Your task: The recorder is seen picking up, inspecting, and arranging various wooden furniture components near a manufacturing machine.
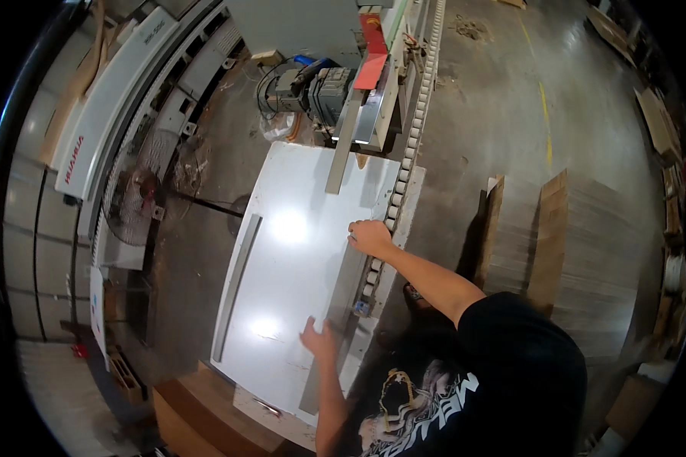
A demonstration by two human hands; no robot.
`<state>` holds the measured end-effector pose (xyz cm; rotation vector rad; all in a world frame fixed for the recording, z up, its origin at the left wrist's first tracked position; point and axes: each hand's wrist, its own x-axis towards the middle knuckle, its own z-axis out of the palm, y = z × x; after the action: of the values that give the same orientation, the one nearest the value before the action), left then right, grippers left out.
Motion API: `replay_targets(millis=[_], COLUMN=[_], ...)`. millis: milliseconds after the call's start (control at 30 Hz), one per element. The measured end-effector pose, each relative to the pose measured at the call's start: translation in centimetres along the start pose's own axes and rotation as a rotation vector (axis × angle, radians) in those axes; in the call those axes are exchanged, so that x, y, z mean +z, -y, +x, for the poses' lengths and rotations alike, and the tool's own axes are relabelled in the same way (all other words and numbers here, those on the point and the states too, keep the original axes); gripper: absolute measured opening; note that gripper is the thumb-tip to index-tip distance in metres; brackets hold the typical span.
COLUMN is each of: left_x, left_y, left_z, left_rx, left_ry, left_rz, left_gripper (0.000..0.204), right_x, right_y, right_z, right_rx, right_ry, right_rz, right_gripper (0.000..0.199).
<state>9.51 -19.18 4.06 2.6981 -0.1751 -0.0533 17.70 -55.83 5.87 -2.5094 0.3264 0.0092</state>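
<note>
A long grey strip (333,305) lies lengthwise near the right edge of a white tabletop (282,259). My right hand (371,238) is closed over the strip's far end. Nearer to me, my left hand (318,339) is beside the strip, slightly blurred, its thumb and fingers apart. Along the table's left side rests a second narrow grey strip (238,289). Another strip (343,148) sticks out of the machine's end onto the far part of the tabletop; neither hand touches it.
Rollers (414,129) run along the table's right edge toward the machine (297,34). A motor (328,95) and a red guard (370,70) sit at the far end. Stacked long boards (587,259) stand on the right, cardboard (206,411) at lower left, another machine (114,99) far left.
</note>
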Motion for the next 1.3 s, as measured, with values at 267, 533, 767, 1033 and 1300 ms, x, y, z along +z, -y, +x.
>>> replay_targets(millis=[267,533,767,1033,1300], left_x=[4.7,10.2,8.0,0.4,-4.9], left_y=[-17.5,-27.5,-19.8,5.5,19.2], left_z=[15.9,28.7,24.5,12.3,-2.4], left_rx=[0.262,0.373,0.418,0.073,-0.170], left_ry=[-0.011,0.256,0.303,0.599,0.424], left_rz=[-0.213,-0.126,-0.202,-0.304,-0.237], left_gripper=[0.063,0.068,0.070,0.069,0.033], right_x=[0.6,-0.3,0.4,1.2,1.6], right_y=[-1.7,-0.9,-1.0,-0.4,-2.5], right_z=[-0.4,0.2,-0.4,0.3,0.8], right_rx=[0.002,-0.003,-0.003,-0.035,0.136], right_ry=[-0.047,0.037,-0.031,0.126,0.277], right_rz=[0.044,0.056,0.086,-0.047,-0.174], right_gripper=[0.027,0.027,0.023,0.019,0.034])
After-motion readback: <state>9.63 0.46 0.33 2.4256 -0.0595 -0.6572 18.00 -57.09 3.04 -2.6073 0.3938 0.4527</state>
